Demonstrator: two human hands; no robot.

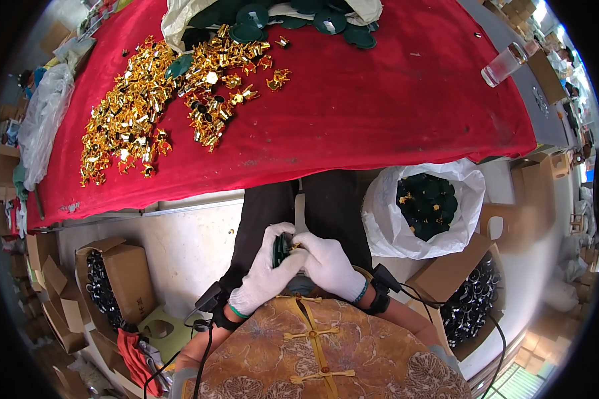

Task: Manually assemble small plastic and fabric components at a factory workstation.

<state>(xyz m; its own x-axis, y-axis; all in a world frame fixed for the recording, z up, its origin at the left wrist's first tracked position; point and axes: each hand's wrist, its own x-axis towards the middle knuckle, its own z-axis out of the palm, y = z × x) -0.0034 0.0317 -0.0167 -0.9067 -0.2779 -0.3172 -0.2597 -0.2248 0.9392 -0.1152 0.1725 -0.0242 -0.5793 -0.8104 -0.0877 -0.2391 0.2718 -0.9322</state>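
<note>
A brown patterned jacket (pixel 393 352) lay nearest the camera. Beyond it, above the lap, the left hand (pixel 263 278) gripped a green disc (pixel 280 253); the right hand (pixel 329 265) pinched a gold clip (pixel 295 247) beside it. Cables (pixel 207 356) trailed from both wrists, cardboard boxes (pixel 132 282) flanked the person, and a white sack (pixel 375 223) stood beside the right knee. The red cloth's (pixel 379 113) near edge crossed above the knees; its surface spread broadly between heaped gold clips (pixel 130 100) and a glass (pixel 506 64).
</note>
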